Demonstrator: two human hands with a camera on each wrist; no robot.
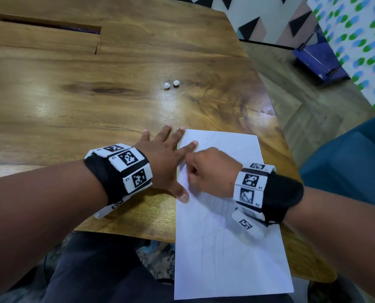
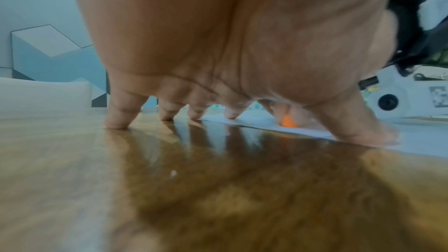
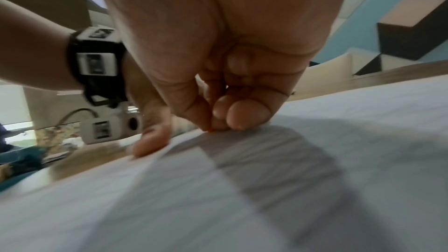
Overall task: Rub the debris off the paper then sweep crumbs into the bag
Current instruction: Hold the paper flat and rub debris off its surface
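A white sheet of paper (image 1: 230, 248) with faint pencil lines lies on the wooden table (image 1: 73, 95), its near end hanging over the table's front edge. My left hand (image 1: 167, 149) lies flat with fingers spread. Its forefinger and thumb (image 2: 363, 131) press on the paper's left edge, while the other fingers rest on the wood. My right hand (image 1: 195, 169) is curled just right of it, and its fingertips pinch a small orange eraser (image 2: 288, 122) down onto the paper (image 3: 218, 198). Only a sliver of that eraser (image 3: 210, 131) shows in the right wrist view. No bag is in view.
Two small white crumpled balls (image 1: 171, 84) lie on the wood beyond my hands. A long slot (image 1: 51, 25) runs across the far left of the table. To the right, off the table, are a teal seat (image 1: 352, 162) and a blue box (image 1: 320, 60) on the floor.
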